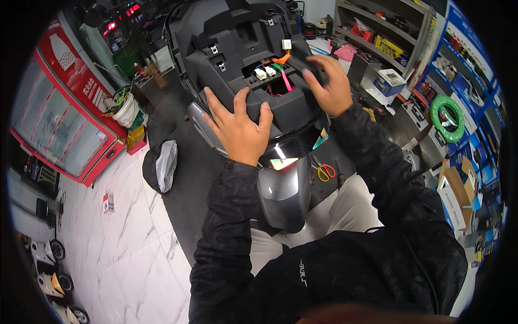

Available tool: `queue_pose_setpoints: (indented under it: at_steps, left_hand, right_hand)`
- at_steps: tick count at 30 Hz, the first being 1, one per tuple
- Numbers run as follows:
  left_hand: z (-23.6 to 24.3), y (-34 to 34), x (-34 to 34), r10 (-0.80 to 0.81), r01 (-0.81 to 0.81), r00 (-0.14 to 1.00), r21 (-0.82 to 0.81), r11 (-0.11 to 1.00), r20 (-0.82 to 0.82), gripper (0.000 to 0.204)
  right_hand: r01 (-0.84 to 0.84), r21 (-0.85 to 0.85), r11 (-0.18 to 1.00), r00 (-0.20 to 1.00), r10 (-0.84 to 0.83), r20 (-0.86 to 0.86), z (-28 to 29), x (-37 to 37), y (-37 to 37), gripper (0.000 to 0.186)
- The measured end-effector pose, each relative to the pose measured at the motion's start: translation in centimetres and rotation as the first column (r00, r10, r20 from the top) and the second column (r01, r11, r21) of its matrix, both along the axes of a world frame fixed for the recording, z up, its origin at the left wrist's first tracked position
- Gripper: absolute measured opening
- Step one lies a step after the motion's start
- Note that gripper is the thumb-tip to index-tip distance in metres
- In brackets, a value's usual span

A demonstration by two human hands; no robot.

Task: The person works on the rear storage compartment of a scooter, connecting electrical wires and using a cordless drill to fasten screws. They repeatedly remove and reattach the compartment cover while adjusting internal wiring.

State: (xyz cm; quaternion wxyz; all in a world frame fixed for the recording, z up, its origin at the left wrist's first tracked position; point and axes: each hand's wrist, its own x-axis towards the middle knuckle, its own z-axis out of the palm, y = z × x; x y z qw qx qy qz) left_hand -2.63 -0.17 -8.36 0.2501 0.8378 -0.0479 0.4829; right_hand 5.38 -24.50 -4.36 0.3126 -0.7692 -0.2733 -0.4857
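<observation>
In front of me stands a scooter with its black plastic body panel (226, 43) exposed. My left hand (237, 129) lies on the near left part of this panel, fingers spread. At its near right edge rests my right hand (332, 89), thumb apart from the bent fingers, with nothing seen between them. An opening between my hands shows white connectors (264, 72), a pink wire (286, 81) and an orange wire (281, 59). Another white connector (286, 44) sits above it. Nearer me are the tail light (283, 161) and a grey mudguard (283, 191).
Yellow-handled scissors (325, 172) lie on the dark mat (186, 216) by my leg. A black and grey seat-like piece (164, 164) lies left of the scooter. Farther left stands a red glass-door fridge (100, 113); shelves (377, 32) and boxes (389, 81) line the right.
</observation>
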Motion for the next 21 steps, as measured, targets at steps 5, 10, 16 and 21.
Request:
queue_pose_setpoints:
  at_steps: [5,10,16,21]
  left_hand:
    - [-0.1,0.1,0.2,0.003,-0.003,1.000,-0.008,1.000,0.029,0.052]
    - [0.0,-0.1,0.3,0.014,-0.012,0.998,-0.024,1.000,0.067,0.051]
    - [-0.2,0.2,0.3,0.032,-0.032,0.998,0.000,0.999,0.046,0.053]
    - [-0.5,0.1,0.6,0.011,-0.011,0.998,0.003,1.000,0.059,0.053]
  right_hand:
    - [0.251,-0.090,0.964,0.960,-0.260,-0.105,4.7,4.5,2.8,0.049]
    - [0.201,-0.213,0.956,0.949,-0.244,-0.201,5.5,6.5,3.7,0.045]
    - [0.130,-0.089,0.987,0.966,-0.147,-0.211,4.5,6.9,3.7,0.041]
    - [0.103,-0.182,0.978,0.983,-0.128,-0.129,3.7,4.9,3.1,0.041]
